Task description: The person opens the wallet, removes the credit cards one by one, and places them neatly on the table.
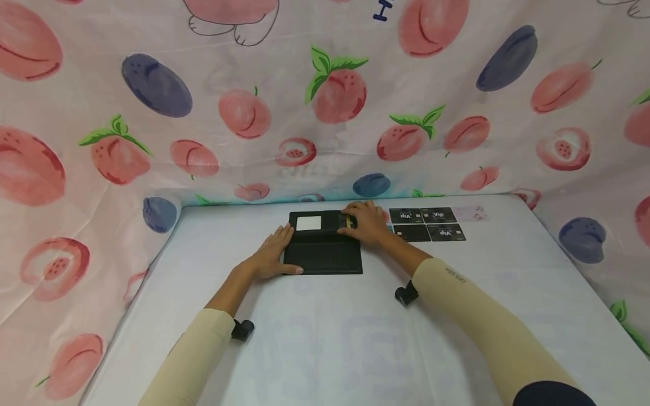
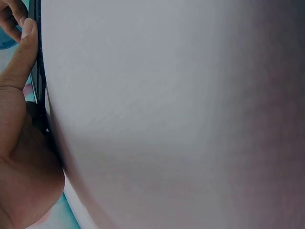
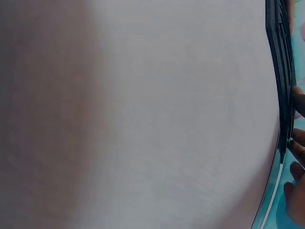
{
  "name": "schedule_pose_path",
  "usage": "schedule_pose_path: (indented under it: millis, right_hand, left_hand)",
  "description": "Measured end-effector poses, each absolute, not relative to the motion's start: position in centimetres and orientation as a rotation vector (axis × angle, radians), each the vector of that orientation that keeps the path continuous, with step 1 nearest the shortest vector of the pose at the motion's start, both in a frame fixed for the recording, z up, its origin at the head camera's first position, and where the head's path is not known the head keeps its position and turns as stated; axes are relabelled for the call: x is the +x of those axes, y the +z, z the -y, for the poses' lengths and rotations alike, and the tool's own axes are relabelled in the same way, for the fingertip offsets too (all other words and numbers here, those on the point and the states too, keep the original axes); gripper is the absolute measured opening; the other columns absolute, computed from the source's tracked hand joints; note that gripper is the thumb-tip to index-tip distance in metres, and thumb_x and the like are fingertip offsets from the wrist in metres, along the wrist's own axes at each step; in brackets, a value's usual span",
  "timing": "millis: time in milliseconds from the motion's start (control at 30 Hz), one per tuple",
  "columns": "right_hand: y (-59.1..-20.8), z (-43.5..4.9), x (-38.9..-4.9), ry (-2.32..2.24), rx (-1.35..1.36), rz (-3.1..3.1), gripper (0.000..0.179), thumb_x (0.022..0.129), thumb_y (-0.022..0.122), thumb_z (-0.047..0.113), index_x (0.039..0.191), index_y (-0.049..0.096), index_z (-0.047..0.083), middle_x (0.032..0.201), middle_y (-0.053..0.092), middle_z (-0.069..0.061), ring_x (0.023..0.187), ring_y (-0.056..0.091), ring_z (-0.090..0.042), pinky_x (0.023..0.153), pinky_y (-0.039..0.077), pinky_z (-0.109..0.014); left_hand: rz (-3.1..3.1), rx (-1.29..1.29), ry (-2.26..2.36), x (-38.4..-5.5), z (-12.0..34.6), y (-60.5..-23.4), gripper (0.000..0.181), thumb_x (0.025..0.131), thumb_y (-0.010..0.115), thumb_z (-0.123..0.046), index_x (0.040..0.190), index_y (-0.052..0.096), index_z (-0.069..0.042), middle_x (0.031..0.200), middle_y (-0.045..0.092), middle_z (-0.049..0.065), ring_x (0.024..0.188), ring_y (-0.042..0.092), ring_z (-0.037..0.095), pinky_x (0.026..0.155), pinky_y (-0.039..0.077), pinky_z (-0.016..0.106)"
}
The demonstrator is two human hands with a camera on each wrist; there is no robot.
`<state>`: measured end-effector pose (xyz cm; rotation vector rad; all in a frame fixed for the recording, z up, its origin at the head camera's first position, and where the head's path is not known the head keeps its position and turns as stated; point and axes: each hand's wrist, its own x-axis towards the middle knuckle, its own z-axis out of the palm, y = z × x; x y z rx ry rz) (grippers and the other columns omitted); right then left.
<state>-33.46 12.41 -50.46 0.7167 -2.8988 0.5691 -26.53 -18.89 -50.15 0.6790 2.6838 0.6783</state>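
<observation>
Presently, both hands are at one thing, a black bifold wallet [image 1: 330, 256], which lies unfolded near the far edge of the white table [image 1: 304, 349]. The left hand [image 1: 269, 254] has its fingers extended along the wallet's left side, and its thumb reaches over the lower left corner, so I judge that it steadies the leather. The right hand [image 1: 367, 221] is bent about the upper right part, and thumb and fingers seem to pinch a small dark card with a gold band [image 1: 348, 221]; how deep this card sits in a pocket, I cannot tell. To my judgement, the step in hand is the handling of this one card at its slot, but one moment does not show whether it goes in or comes out. The next move would probably call for a straight slide along the slot, with the left hand pressing the wallet so that it does not turn. On the wallet's upper left part there is a white rectangle [image 1: 308, 223]. Just beside the right hand, four black cards [image 1: 439, 215] lie in two rows, three of them showing "Vip" upside down, and beyond these is a pale pink slip [image 1: 471, 213]. Behind everything hangs a cloth [image 1: 289, 67] printed with peaches.
</observation>
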Motion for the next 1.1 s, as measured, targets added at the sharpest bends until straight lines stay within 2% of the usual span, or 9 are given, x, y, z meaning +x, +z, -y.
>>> schedule_pose_path:
  millis: [367,867,1100]
  right_hand:
    - [-50.4,-12.8,-33.3,0.658,0.747,2.860,0.058,0.094,0.079,0.043,0.141,0.068,0.011,0.146,0.058,-0.012,0.123,0.048,-0.039,0.090,0.040,-0.055]
    - [-50.5,-13.9,-33.5,0.561,0.808,2.862,0.053,0.101,0.071,0.043,0.143,0.067,0.011,0.149,0.057,-0.011,0.128,0.047,-0.035,0.100,0.038,-0.059]
    - [-50.8,-15.3,-33.5,0.556,0.835,2.847,0.052,0.101,0.071,0.040,0.143,0.066,0.010,0.149,0.056,-0.012,0.129,0.045,-0.038,0.100,0.037,-0.062]
  left_hand:
    - [-2.673,0.681,0.698,-26.4,18.9,-50.0,0.118,0.090,0.083,-0.047,0.167,0.007,0.002,0.175,-0.001,0.018,0.160,-0.006,0.036,0.128,-0.002,0.052]
    - [-2.679,0.666,0.684,-26.2,18.7,-49.8,0.116,0.092,0.082,-0.046,0.167,0.008,0.003,0.175,-0.001,0.018,0.160,-0.005,0.036,0.128,-0.001,0.052]
    - [-2.684,0.671,0.678,-26.4,18.8,-50.1,0.116,0.092,0.082,-0.047,0.167,0.007,0.003,0.175,0.000,0.018,0.160,-0.005,0.036,0.128,0.000,0.052]
